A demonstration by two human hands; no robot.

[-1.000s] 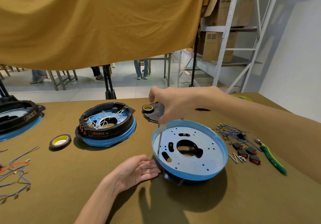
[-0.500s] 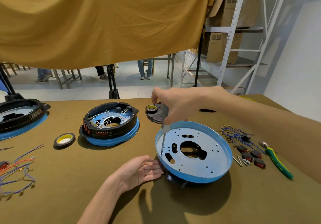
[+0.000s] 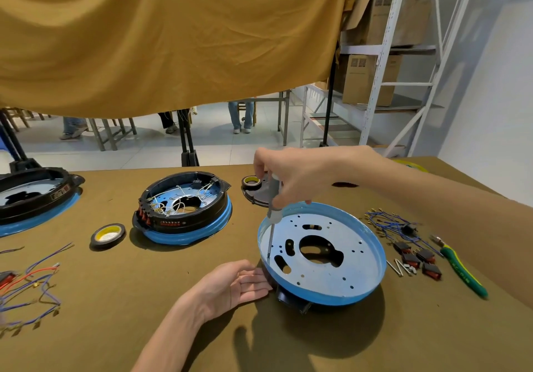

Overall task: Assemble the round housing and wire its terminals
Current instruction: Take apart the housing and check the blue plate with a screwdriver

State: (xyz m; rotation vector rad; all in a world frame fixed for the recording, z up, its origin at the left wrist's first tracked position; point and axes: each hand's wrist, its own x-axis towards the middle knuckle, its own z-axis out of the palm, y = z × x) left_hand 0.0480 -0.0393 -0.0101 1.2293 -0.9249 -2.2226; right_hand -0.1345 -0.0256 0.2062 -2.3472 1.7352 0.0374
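Right hand [image 3: 300, 178] grips the screwdriver [image 3: 273, 202] upright, tip down in the blue round housing [image 3: 323, 252] near the table's front edge. Left hand [image 3: 230, 286], fingers relaxed, rests against its rim.

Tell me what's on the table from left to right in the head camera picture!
Loose wires → tape roll → wired housing → left hand → screwdriver gripped by the right hand → blue plate → black switches → green-handled pliers.
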